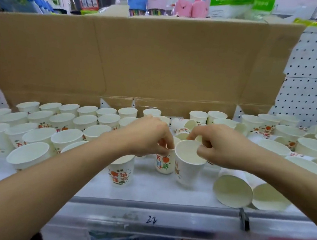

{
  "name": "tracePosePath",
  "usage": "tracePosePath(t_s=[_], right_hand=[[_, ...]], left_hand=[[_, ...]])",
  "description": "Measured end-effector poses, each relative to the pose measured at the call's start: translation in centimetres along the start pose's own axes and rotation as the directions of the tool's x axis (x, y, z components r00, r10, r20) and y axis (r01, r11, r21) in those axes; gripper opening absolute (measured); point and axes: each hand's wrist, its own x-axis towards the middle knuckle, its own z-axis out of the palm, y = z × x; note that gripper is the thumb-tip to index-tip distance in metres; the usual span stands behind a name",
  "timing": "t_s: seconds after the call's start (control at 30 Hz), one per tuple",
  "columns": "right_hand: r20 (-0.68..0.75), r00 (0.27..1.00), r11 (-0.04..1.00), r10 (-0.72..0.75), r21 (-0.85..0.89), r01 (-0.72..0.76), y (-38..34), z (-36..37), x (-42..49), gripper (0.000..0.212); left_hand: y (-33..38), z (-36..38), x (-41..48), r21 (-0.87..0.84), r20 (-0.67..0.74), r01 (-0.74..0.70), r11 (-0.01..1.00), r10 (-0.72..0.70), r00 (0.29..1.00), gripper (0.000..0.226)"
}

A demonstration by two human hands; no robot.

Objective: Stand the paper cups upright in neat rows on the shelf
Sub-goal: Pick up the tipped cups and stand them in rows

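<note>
Just under my fingers (202,152): left hand (148,136) pinches an upright printed cup (165,164) by its rim, right hand (217,145) a tilted cup (187,167); I'd level that before releasing.

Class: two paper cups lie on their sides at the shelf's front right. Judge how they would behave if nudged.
The tipped cups would probably roll in a curve, being tapered, perhaps off the near shelf edge. Their thin paper walls suggest they are light and easily crushed.

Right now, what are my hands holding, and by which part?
The left hand pinches a printed cup by its rim; the right hand pinches a second cup by its rim.
</note>
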Motion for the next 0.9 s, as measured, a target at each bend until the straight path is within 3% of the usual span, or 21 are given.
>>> tracePosePath(t_s=[0.1,0.4,0.47,0.57,0.7,0.8,0.9], right_hand=[[0.109,0.989,0.981,0.099,0.155,-0.115,-0.2,0.2,0.7,0.026],[0.345,0.923,0.930,0.173,0.251,-0.268,-1.8,0.4,0.7,0.028],[0.313,0.935,0.964,0.166,0.147,-0.220,-1.5,0.1,0.7,0.029],[0.130,0.991,0.999,0.031,-0.018,-0.029,-0.7,-0.6,0.4,0.033],[0.269,0.947,0.984,-0.176,0.052,0.168,0.3,-1.5,-0.5,0.035],[0.274,0.937,0.975,-0.217,0.096,0.198,0.9,-1.1,-0.4,0.025],[0.232,0.949,0.973,-0.215,0.133,0.188,1.2,-1.6,0.0,0.029]], left_hand=[[-0.3,-0.4,-1.7,-0.104,0.071,0.066,0.992,-0.059,0.996,0.019],[-0.9,-0.9,-3.5,-0.097,0.103,0.153,0.984,-0.143,0.984,0.020],[-1.0,-0.9,-3.6,-0.101,0.097,0.155,0.983,-0.146,0.985,0.021],[-1.1,-0.9,-3.7,-0.104,0.100,0.152,0.983,-0.142,0.985,0.021],[-1.4,-0.9,-3.7,-0.094,0.116,0.126,0.988,-0.114,0.987,0.022],[-1.5,-0.9,-3.6,-0.105,0.127,0.102,0.989,-0.089,0.988,0.026],[-1.7,-0.9,-3.6,-0.148,0.089,0.087,0.985,-0.075,0.993,0.034]])
